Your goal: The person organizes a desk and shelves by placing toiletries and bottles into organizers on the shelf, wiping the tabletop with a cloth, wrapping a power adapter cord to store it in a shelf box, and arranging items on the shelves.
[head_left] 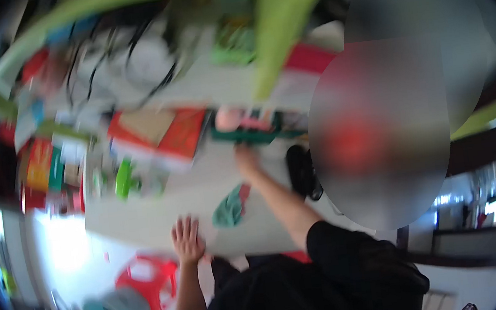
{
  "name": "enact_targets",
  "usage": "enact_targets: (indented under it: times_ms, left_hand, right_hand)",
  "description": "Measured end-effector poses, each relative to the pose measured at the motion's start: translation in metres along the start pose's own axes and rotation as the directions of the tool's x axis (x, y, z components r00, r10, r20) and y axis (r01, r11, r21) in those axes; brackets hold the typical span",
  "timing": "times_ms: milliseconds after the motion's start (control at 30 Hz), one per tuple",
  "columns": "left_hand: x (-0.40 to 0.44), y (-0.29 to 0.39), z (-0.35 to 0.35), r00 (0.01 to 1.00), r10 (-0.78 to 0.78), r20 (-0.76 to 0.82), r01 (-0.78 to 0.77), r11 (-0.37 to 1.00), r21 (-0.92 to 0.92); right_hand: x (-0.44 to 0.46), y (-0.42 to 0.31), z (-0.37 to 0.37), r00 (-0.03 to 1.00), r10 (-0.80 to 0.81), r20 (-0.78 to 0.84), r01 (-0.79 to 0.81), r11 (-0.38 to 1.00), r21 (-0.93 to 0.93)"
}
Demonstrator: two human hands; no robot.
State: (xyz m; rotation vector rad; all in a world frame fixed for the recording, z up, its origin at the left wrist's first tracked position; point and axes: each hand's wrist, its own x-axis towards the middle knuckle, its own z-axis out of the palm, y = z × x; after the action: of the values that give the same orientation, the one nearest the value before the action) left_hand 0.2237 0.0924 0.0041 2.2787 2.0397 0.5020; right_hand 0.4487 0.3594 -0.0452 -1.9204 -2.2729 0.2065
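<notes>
Over at the far side of the desk, the right hand is up against the near edge of a green tray, and it's too blurry to tell if it's gripping anything or just touching. How far along? Hard to call, tbh: the tray's already got a pink thing and other bits in it, while the cloth lies crumpled between the two arms, not picked up by either hand. The green bottle stands loose off to the left. Pose-wise, the right arm's stretched well forward, angling inward from the shoulder. Left hand is empty, palm down by the desk's front edge, fingers straight and slightly spread.
</notes>
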Motion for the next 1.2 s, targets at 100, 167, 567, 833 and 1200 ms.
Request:
enact_targets:
  times_ms: [100, 167, 567, 833, 1200]
  left_hand:
    - [0.002, 0.006, -0.004, 1.000, 0.004, -0.009, -0.005, 1.000, -0.031]
    - [0.000, 0.008, -0.009, 0.999, -0.010, 0.043, 0.010, 1.000, -0.021]
    - [-0.003, 0.013, -0.013, 0.997, -0.008, 0.072, 0.008, 1.000, 0.007]
    - [-0.004, 0.013, -0.007, 0.995, -0.027, 0.093, 0.026, 1.000, 0.010]
    - [-0.009, -0.006, 0.021, 0.998, 0.051, -0.023, -0.050, 0.998, 0.046]
  right_hand:
    - [-0.019, 0.004, 0.024, 0.980, -0.182, -0.078, 0.178, 0.982, -0.061]
    - [-0.057, -0.005, -0.059, 0.996, -0.072, 0.061, 0.051, 0.953, 0.300]
    - [-0.175, 0.081, -0.380, 0.850, 0.400, -0.343, 0.176, 0.397, 0.901]
    - [-0.156, 0.154, -0.496, 0.460, 0.484, -0.744, 0.197, 0.762, 0.617]
    - [-0.070, 0.238, -0.504, 0.637, -0.185, -0.748, 0.059, 0.980, -0.192]
